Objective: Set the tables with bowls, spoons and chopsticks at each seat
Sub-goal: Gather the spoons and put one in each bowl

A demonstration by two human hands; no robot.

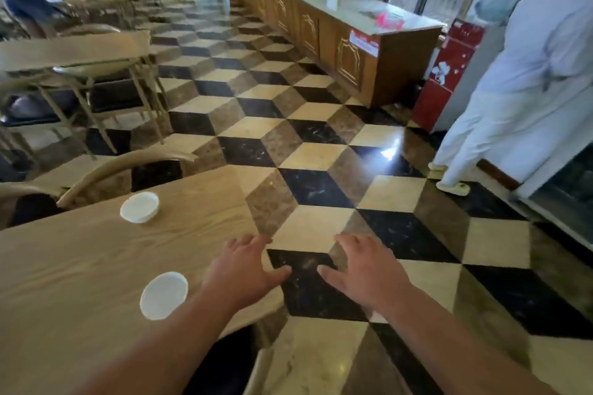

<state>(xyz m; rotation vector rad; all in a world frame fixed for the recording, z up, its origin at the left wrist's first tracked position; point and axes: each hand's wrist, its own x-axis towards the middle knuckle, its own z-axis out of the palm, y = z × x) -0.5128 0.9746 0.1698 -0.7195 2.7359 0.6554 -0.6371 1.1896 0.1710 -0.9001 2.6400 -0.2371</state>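
- Hands first: my left hand (247,269) and my right hand (362,269) both reach forward, palms down, fingers spread and holding nothing.
- I see the left hand over the right-hand edge of the wooden table (80,266), while the right hand hangs over the chequered floor (308,151), clear of the table.
- The near bowl (164,295), white, sits on the table just left of my left forearm, not touching it as far as I can tell.
- The far bowl (139,207), also white, stands farther up the same table, near its far edge, well apart from the near bowl.
- A curved-backed chair (122,170) is tucked against the table's far side, close behind the far bowl.
- I can make out no spoons or chopsticks on the visible tabletop.
- A long wooden counter (337,38) runs along the windows across the floor.
- A person in white clothes (526,90) stands at the right, beside a red cabinet (446,74).
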